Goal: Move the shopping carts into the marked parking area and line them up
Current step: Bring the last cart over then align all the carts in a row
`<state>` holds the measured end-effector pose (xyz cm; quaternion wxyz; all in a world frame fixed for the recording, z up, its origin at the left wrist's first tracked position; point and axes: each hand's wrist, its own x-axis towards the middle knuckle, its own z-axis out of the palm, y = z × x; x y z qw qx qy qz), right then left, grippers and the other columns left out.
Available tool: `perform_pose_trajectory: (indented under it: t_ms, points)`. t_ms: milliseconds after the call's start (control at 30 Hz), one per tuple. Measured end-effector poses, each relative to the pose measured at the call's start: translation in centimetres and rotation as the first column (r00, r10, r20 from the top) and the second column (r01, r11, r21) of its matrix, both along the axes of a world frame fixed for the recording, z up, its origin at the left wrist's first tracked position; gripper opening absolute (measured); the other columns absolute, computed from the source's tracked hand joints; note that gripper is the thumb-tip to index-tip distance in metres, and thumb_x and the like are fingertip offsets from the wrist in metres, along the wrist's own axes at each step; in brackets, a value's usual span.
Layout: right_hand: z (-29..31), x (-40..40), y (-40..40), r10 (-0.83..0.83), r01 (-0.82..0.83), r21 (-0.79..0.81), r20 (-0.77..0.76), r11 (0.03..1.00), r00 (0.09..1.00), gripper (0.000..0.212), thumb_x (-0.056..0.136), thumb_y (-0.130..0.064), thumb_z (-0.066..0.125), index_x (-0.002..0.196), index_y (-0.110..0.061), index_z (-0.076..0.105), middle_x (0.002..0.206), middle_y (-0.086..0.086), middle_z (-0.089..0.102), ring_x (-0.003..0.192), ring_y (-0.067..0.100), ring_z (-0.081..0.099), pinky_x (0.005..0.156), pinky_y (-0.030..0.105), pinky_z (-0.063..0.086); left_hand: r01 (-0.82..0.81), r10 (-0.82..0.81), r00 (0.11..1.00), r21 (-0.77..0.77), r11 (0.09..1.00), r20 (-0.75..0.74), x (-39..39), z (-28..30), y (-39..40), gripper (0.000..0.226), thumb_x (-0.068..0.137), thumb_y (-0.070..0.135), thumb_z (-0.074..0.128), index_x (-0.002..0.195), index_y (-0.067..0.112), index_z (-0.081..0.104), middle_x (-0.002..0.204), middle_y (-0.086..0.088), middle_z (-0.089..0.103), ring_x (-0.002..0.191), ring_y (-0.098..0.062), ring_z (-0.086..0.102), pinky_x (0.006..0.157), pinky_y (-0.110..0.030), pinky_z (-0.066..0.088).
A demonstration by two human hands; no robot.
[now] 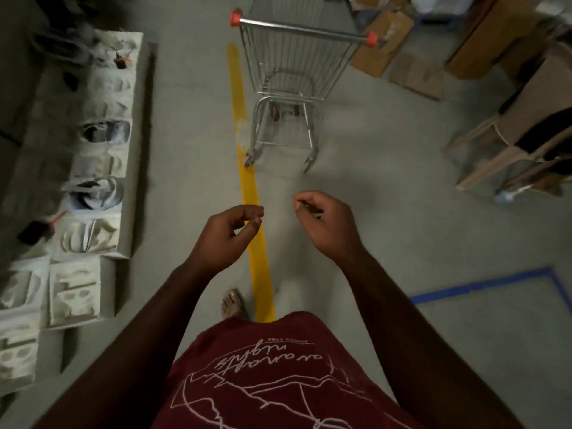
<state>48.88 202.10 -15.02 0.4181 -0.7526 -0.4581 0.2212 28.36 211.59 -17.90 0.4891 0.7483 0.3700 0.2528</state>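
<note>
Top centre, the cart [291, 85] stands just right of the yellow line [247, 168]. Mid-frame, our left hand [227, 235] and right hand [326, 222] hang loosely curled, grasping nothing, well apart from it.

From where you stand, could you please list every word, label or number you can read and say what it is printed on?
"nights": white script on the red shirt, seen upside down.
The script word beside it: unclear, perhaps "aurora".
The small line of print near that script: too small to read.
Shopping cart, cardboard boxes, floor tape: no readable text.
</note>
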Motion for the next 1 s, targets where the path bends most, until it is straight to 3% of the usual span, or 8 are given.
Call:
perform_pose_trajectory:
  t_ms: [200,333,467,700,800,900,933,1000]
  points:
    - [1.6,2.2,9.8,-0.120,0.119,-0.030,-0.032,0.992,0.992,0.020,0.096,-0.027,0.069,0.112,-0.024,0.079,0.100,-0.020,0.075,0.091,-0.008,0.069,0.083,0.015,0.054,0.078,-0.078,0.997,0.007,0.997,-0.008,3.7,1.4,12.9,0.019,0.100,0.017,0.065,0.116,0.017,0.074,0.120,0.011,0.073,0.110,-0.003,0.068,0.095,-0.025,0.053]
    - [0.7,5.2,15.5,-0.184,0.181,-0.070,-0.047,0.981,0.982,0.018,0.096,-0.030,0.070,0.112,-0.026,0.078,0.096,-0.022,0.072,0.090,-0.011,0.067,0.083,0.016,0.055,0.155,-0.154,0.988,0.025,0.988,-0.025,7.5,0.8,19.7,0.027,0.097,0.029,0.062,0.119,0.018,0.073,0.118,0.011,0.073,0.108,-0.003,0.069,0.094,-0.023,0.053]
    - [-0.7,9.6,22.1,-0.197,0.192,-0.068,-0.071,0.979,0.978,0.019,0.097,-0.029,0.069,0.114,-0.025,0.078,0.098,-0.022,0.072,0.091,-0.012,0.066,0.082,0.013,0.053,0.191,-0.190,0.981,0.043,0.981,-0.029,12.2,-0.3,26.7,0.027,0.097,0.026,0.063,0.120,0.017,0.073,0.118,0.010,0.073,0.109,-0.003,0.069,0.096,-0.024,0.054]
    - [-0.7,20.0,35.0,-0.175,0.176,0.008,-0.079,0.984,0.981,0.021,0.096,-0.026,0.068,0.114,-0.022,0.078,0.107,-0.016,0.075,0.095,-0.005,0.069,0.089,0.032,0.060,0.163,-0.150,0.985,0.172,0.971,-0.091,22.3,0.8,39.0,0.025,0.099,0.022,0.063,0.122,0.018,0.073,0.120,0.011,0.072,0.112,0.001,0.066,0.098,-0.029,0.054]
    - [1.0,24.7,40.4,-0.177,0.173,0.116,0.020,0.978,0.984,0.024,0.095,-0.027,0.067,0.116,-0.021,0.077,0.111,-0.010,0.077,0.098,0.002,0.070,0.087,0.039,0.060,0.119,-0.092,0.990,0.266,0.957,-0.111,26.6,2.8,43.5,0.031,0.096,0.029,0.062,0.125,0.022,0.071,0.128,0.011,0.069,0.120,-0.005,0.062,0.104,-0.034,0.050]
    - [2.6,29.2,44.8,-0.065,0.053,0.080,0.156,0.995,0.986,0.045,0.095,-0.036,0.064,0.137,-0.021,0.065,0.136,-0.002,0.066,0.127,0.015,0.059,0.109,0.042,0.049,0.211,-0.046,0.954,0.556,0.804,-0.295,31.1,3.1,48.1,0.061,0.089,0.034,0.067,0.144,0.011,0.053,0.152,-0.010,0.049,0.146,-0.028,0.039,0.118,-0.050,0.034]
    - [2.8,30.5,46.1,0.007,-0.007,-0.001,0.244,1.000,0.970,0.057,0.094,-0.042,0.063,0.147,-0.021,0.056,0.147,0.002,0.057,0.139,0.021,0.049,0.117,0.042,0.040,0.275,-0.010,0.912,0.596,0.755,-0.409,32.4,2.7,49.8,0.080,0.085,0.040,0.071,0.152,0.008,0.041,0.160,-0.017,0.036,0.152,-0.036,0.026,0.121,-0.056,0.025]
    - [2.7,33.0,48.4,0.114,-0.028,-0.218,0.396,0.976,0.911,0.079,0.093,-0.054,0.062,0.160,-0.024,0.035,0.167,0.005,0.033,0.157,0.028,0.020,0.126,0.047,0.017,0.350,0.028,0.809,0.519,0.780,-0.587,34.9,1.5,53.2,0.108,0.078,0.048,0.079,0.159,0.004,0.022,0.167,-0.021,0.018,0.155,-0.042,0.010,0.124,-0.059,0.012]
